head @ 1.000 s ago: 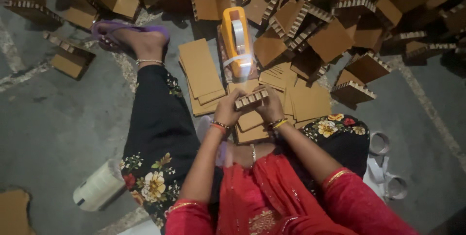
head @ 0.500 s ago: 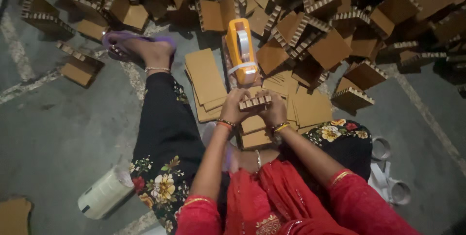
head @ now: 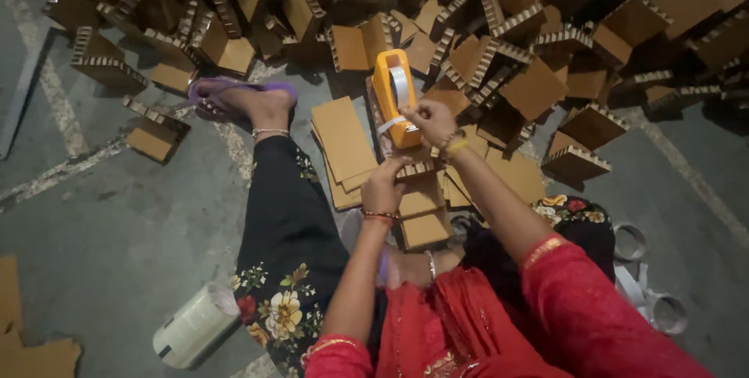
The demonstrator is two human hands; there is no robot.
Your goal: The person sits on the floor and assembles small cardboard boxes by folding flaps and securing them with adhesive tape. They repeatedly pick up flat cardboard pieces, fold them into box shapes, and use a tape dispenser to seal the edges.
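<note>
Left hand (head: 384,184) grips a folded cardboard piece (head: 413,169) beside the orange tape dispenser (head: 394,97); right hand (head: 427,119) pinches its tape. Finished pieces (head: 530,27) heap behind the dispenser; flat blanks (head: 343,138) remain.

Box heap (head: 499,27) ahead; floor (head: 117,222) leftward.
</note>
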